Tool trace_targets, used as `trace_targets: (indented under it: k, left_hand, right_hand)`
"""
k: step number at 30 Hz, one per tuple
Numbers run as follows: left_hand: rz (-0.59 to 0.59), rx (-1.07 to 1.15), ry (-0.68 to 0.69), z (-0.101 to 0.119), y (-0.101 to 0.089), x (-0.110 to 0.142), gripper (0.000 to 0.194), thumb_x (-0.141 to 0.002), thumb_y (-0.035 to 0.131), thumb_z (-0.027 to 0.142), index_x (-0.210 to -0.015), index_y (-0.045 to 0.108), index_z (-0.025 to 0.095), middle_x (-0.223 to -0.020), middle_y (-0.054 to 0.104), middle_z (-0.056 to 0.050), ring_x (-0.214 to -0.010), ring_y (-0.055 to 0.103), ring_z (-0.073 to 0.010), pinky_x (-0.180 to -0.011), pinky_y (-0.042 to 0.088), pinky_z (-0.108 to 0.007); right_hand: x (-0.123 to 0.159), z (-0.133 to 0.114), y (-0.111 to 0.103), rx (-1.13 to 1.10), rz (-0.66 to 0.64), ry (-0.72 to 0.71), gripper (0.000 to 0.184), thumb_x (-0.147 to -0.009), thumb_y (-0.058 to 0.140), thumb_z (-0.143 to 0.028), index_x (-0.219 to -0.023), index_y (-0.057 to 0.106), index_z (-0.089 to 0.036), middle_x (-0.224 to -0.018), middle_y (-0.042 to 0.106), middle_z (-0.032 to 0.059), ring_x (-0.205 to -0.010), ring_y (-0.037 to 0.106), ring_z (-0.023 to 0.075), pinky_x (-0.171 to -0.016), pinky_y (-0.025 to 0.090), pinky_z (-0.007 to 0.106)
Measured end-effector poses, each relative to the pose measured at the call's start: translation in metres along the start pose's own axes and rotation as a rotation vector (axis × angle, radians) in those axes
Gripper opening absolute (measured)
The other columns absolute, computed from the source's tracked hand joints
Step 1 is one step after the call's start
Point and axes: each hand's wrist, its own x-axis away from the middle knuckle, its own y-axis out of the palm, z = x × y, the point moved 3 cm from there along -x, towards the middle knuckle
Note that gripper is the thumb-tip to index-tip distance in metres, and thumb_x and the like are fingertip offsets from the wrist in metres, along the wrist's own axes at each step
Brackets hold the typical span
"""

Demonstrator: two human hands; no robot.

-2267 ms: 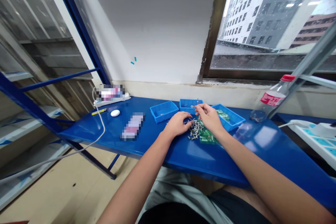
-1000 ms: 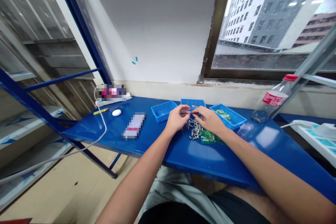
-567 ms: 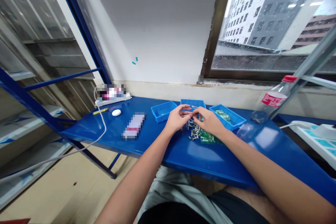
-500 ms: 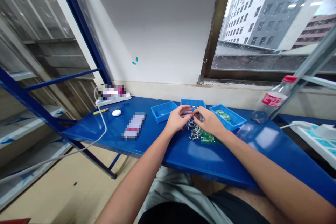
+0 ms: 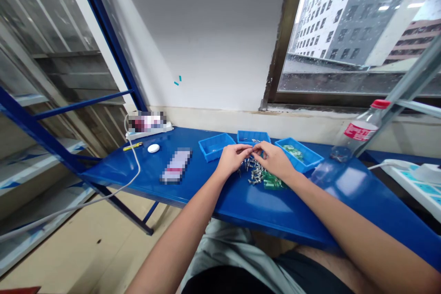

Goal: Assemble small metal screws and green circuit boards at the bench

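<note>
My left hand (image 5: pixel 233 158) and my right hand (image 5: pixel 273 158) meet fingertip to fingertip above the blue table. Both are closed in a pinch, and whatever sits between the fingers is too small and hidden to name. Under and between them lies a pile of small silvery metal parts (image 5: pixel 255 174). Green translucent pieces (image 5: pixel 273 181) lie beside that pile, partly below my right wrist. Just behind my hands stands a blue tray (image 5: pixel 244 137) with thin metal pins in it. To its right, another blue tray (image 5: pixel 310 165) holds pale green pieces.
A third blue tray (image 5: pixel 206 150) stands left of my hands. Farther left are a blurred-out flat object (image 5: pixel 176 165), a white oval item (image 5: pixel 153 148), a yellow-handled tool (image 5: pixel 132 146) and a white cable (image 5: pixel 139 165). A clear bottle (image 5: pixel 360 131) with a red cap stands at right.
The fingers of my left hand have closed in from a more spread pose, and its fingertips now meet those of my right hand. The trays and the pile stay put.
</note>
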Motion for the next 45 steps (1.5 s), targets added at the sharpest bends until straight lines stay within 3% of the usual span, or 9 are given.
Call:
trace_targets:
  k: [6, 10, 14, 19, 24, 28, 32, 39, 45]
  left_hand:
    - [0.091, 0.055, 0.033, -0.003, -0.001, -0.001, 0.022, -0.083, 0.08, 0.028, -0.102, 0.081, 0.017, -0.101, 0.081, -0.01, -0.094, 0.077, -0.0234, -0.09, 0.062, -0.035]
    - [0.072, 0.128, 0.076, -0.002, 0.003, -0.002, 0.033, -0.081, 0.077, 0.013, -0.114, 0.075, 0.014, -0.105, 0.079, -0.012, -0.092, 0.076, -0.0199, -0.089, 0.063, -0.035]
    - [0.069, 0.103, 0.12, 0.002, 0.004, -0.001, 0.033, -0.081, 0.073, 0.006, -0.113, 0.073, 0.013, -0.107, 0.079, -0.012, -0.093, 0.076, -0.0194, -0.092, 0.063, -0.036]
    - [0.062, 0.123, 0.101, 0.005, 0.005, 0.001, 0.035, -0.082, 0.069, 0.005, -0.116, 0.072, 0.015, -0.115, 0.078, -0.011, -0.099, 0.077, -0.0214, -0.093, 0.064, -0.036]
    - [0.046, 0.154, 0.076, 0.01, 0.006, 0.004, 0.037, -0.087, 0.07, 0.017, -0.124, 0.069, 0.015, -0.12, 0.077, -0.013, -0.102, 0.078, -0.0234, -0.093, 0.063, -0.036]
    - [0.077, 0.043, 0.063, 0.016, 0.001, 0.006, 0.032, -0.092, 0.07, 0.037, -0.115, 0.076, 0.015, -0.11, 0.08, -0.011, -0.101, 0.077, -0.0247, -0.093, 0.062, -0.035]
    - [0.023, -0.071, 0.053, 0.016, 0.0, 0.006, 0.033, -0.092, 0.068, 0.046, -0.106, 0.081, 0.019, -0.102, 0.082, -0.007, -0.094, 0.078, -0.0254, -0.087, 0.062, -0.034]
    - [0.033, -0.007, 0.051, 0.001, 0.0, 0.002, 0.025, -0.088, 0.075, 0.036, -0.106, 0.08, 0.019, -0.102, 0.082, -0.007, -0.096, 0.078, -0.0239, -0.087, 0.062, -0.032]
    - [0.071, -0.019, 0.074, -0.003, 0.001, 0.0, 0.017, -0.083, 0.076, 0.015, -0.1, 0.078, 0.017, -0.094, 0.081, -0.006, -0.086, 0.078, -0.0195, -0.084, 0.063, -0.032]
  right_hand:
    - [-0.003, -0.008, -0.004, -0.058, 0.063, 0.027, 0.012, -0.097, 0.057, -0.027, -0.101, 0.067, -0.022, -0.095, 0.074, 0.0062, -0.074, 0.067, 0.0209, -0.072, 0.054, 0.035]
    - [-0.004, -0.007, -0.003, -0.171, 0.072, 0.147, 0.009, -0.092, 0.065, -0.031, -0.094, 0.068, -0.022, -0.091, 0.075, 0.0042, -0.073, 0.07, 0.02, -0.068, 0.056, 0.033]
    - [-0.004, -0.004, -0.001, -0.291, 0.04, 0.223, 0.012, -0.089, 0.068, -0.034, -0.092, 0.069, -0.023, -0.09, 0.076, 0.0039, -0.076, 0.072, 0.0207, -0.071, 0.059, 0.034]
    - [-0.003, -0.001, 0.003, -0.33, 0.075, 0.254, 0.012, -0.086, 0.068, -0.032, -0.093, 0.065, -0.022, -0.092, 0.075, 0.0054, -0.078, 0.072, 0.0212, -0.072, 0.06, 0.035]
    - [-0.004, -0.003, 0.003, -0.218, 0.102, 0.15, 0.027, -0.084, 0.063, -0.021, -0.11, 0.064, -0.022, -0.089, 0.069, 0.0042, -0.071, 0.065, 0.0197, -0.065, 0.056, 0.034]
    - [-0.004, -0.005, 0.001, -0.1, 0.113, 0.055, 0.017, -0.085, 0.06, -0.017, -0.099, 0.068, -0.023, -0.082, 0.065, 0.0025, -0.067, 0.06, 0.0188, -0.066, 0.053, 0.035]
    - [-0.003, -0.004, 0.001, -0.105, 0.107, 0.028, 0.012, -0.085, 0.063, -0.017, -0.094, 0.067, -0.023, -0.087, 0.067, 0.0029, -0.07, 0.062, 0.0194, -0.069, 0.054, 0.036]
    - [-0.003, -0.003, 0.003, -0.214, 0.098, 0.061, 0.014, -0.09, 0.06, -0.021, -0.1, 0.069, -0.024, -0.101, 0.073, 0.0053, -0.087, 0.07, 0.0224, -0.079, 0.059, 0.037]
    - [-0.002, -0.003, 0.005, -0.253, 0.054, 0.185, 0.014, -0.091, 0.065, -0.034, -0.099, 0.071, -0.024, -0.097, 0.076, 0.0054, -0.08, 0.073, 0.0224, -0.076, 0.061, 0.038]
